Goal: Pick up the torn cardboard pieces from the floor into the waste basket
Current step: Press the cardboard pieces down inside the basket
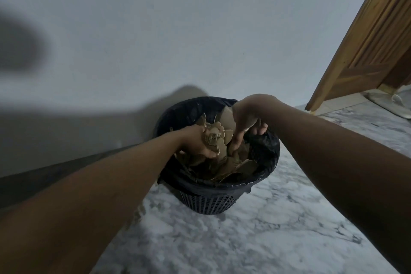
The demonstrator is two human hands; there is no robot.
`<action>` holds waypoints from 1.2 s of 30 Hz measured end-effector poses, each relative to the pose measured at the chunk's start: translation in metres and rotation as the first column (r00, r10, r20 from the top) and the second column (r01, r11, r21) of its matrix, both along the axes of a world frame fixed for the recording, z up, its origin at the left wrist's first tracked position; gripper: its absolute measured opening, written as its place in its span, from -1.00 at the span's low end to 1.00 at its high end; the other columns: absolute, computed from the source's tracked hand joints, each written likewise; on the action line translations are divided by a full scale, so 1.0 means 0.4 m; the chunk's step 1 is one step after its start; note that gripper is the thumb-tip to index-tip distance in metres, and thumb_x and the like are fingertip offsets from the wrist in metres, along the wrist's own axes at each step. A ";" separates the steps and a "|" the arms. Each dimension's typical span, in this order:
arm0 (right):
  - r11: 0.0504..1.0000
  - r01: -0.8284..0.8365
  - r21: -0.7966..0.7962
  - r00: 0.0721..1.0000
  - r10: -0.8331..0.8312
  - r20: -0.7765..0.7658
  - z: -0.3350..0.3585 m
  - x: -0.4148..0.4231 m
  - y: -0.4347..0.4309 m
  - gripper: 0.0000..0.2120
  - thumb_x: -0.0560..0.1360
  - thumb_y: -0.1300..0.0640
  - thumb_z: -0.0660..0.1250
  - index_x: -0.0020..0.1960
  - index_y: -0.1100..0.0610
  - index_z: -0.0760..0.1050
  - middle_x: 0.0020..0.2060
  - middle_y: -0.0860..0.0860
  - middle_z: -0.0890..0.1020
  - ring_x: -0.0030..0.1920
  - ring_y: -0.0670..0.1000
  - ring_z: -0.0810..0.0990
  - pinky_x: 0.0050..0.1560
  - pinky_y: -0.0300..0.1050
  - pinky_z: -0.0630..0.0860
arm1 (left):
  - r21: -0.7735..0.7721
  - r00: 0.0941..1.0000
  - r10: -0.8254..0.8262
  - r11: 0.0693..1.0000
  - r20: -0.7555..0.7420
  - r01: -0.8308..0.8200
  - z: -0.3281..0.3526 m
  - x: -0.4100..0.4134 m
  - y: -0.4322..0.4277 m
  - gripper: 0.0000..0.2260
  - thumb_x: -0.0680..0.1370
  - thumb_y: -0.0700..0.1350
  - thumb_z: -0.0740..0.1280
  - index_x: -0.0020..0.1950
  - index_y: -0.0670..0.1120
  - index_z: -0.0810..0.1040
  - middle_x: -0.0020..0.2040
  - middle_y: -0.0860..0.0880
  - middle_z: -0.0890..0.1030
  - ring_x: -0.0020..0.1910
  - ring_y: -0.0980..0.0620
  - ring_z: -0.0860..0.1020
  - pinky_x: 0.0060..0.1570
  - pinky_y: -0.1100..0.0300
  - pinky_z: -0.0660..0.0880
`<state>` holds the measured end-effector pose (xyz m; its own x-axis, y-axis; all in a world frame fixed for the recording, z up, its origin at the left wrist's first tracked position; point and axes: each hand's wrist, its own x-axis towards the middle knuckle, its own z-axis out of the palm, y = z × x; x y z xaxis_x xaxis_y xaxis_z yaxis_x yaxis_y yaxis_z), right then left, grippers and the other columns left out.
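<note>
Over one black mesh waste basket (209,201) with black liner (264,147), on marble floor (255,236) against white wall (155,29): two hands. Left hand (195,142) fingers curled around crumpled brown torn cardboard pieces (214,138); right hand (246,118) fingers pointing down, pressing pieces. Many ragged pieces inside, uncountable.

Wall (178,29): plain, pale grey-white, unadorned; soft dark shadows fall across its left and lower parts. Skirting (44,176): dark band along the wall's foot at left. Floor (255,240): glossy white marble-pattern tile with grey veining. Door (373,40): brown wood with panelled face, upper right, seen at a slant, its lower edge near the floor. Pale object (398,102) on the floor beside the door, too blurred to identify. Light: dim, cool, diffuse.
</note>
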<state>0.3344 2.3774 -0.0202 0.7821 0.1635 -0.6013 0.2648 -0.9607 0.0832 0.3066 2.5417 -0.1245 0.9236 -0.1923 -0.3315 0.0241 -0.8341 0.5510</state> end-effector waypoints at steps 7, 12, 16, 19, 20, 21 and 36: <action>0.988 -0.152 -0.018 0.965 0.144 -0.220 -0.127 -0.076 0.052 -0.44 0.51 0.09 0.42 0.46 0.12 0.36 0.24 0.19 0.58 0.10 0.17 0.64 -0.11 -0.03 0.66 | -0.156 0.977 0.180 0.975 0.113 -0.161 0.006 0.002 0.038 -0.38 0.39 0.05 0.55 0.37 -0.10 0.42 0.24 -0.07 0.56 0.18 -0.04 0.53 0.20 0.06 0.51; 0.983 -0.110 0.147 0.981 0.131 -0.146 -0.139 -0.067 0.048 -0.63 0.60 0.11 0.31 0.38 0.17 0.44 0.20 0.15 0.58 0.09 0.18 0.62 -0.33 -0.07 0.60 | -0.184 0.964 0.215 0.965 0.156 -0.185 0.012 0.000 0.033 -0.65 0.55 0.10 0.36 0.16 -0.14 0.58 0.11 -0.13 0.60 0.08 -0.05 0.57 0.15 0.05 0.50; 0.890 0.124 0.439 0.992 -0.102 -0.073 -0.112 -0.032 0.017 -0.89 0.59 0.13 0.33 0.03 0.17 0.54 -0.12 0.10 0.62 -0.15 0.12 0.66 -0.23 0.03 0.66 | -0.290 0.952 0.280 0.928 0.122 -0.236 0.032 0.003 0.038 -0.56 0.59 0.18 0.25 0.06 -0.20 0.63 -0.02 -0.15 0.59 -0.04 -0.03 0.54 0.06 0.06 0.49; 0.970 -0.100 0.223 0.984 0.062 0.169 -0.161 -0.026 0.012 -0.78 0.52 0.08 0.42 0.08 0.20 0.58 -0.05 0.11 0.65 -0.11 0.11 0.67 -0.05 0.05 0.67 | -0.196 0.957 0.241 0.958 0.162 -0.208 0.035 0.001 0.034 -0.49 0.51 0.25 0.33 0.25 -0.12 0.57 0.17 -0.05 0.58 0.14 -0.02 0.55 0.22 0.01 0.48; 0.981 -0.157 0.117 0.984 0.144 0.106 -0.185 -0.031 0.016 -0.72 0.52 0.06 0.41 0.14 0.21 0.58 -0.02 0.12 0.66 -0.08 0.12 0.68 -0.02 0.06 0.67 | -0.171 0.972 0.205 0.968 0.117 -0.184 0.031 -0.003 0.030 -0.48 0.50 0.24 0.36 0.30 -0.10 0.53 0.23 -0.04 0.56 0.19 -0.02 0.53 0.23 0.03 0.47; 0.987 -0.146 0.064 0.989 0.147 -0.005 -0.199 -0.032 0.018 -0.69 0.53 0.05 0.40 0.18 0.23 0.56 -0.01 0.13 0.66 -0.10 0.13 0.69 -0.03 0.06 0.68 | -0.180 0.985 0.165 0.971 0.043 -0.155 0.028 -0.005 0.022 -0.52 0.53 0.17 0.36 0.34 -0.09 0.51 0.28 -0.05 0.53 0.22 -0.01 0.50 0.23 0.07 0.45; 0.903 -0.001 0.430 0.897 -0.189 0.399 -0.178 0.070 -0.040 -0.40 0.42 0.19 0.47 0.39 0.19 0.31 0.19 0.14 0.54 0.12 0.14 0.51 0.00 -0.02 0.52 | 0.034 0.995 0.075 0.996 0.066 -0.077 -0.028 0.003 0.006 -0.29 0.40 0.24 0.46 0.47 0.00 0.36 0.39 -0.08 0.45 0.29 -0.11 0.48 0.29 0.02 0.44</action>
<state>0.3624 2.3615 -0.0914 0.9669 0.2325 -0.1047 0.2023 -0.9495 -0.2399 0.3079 2.5443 -0.1357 0.9549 -0.1098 -0.2760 0.0533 -0.8509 0.5227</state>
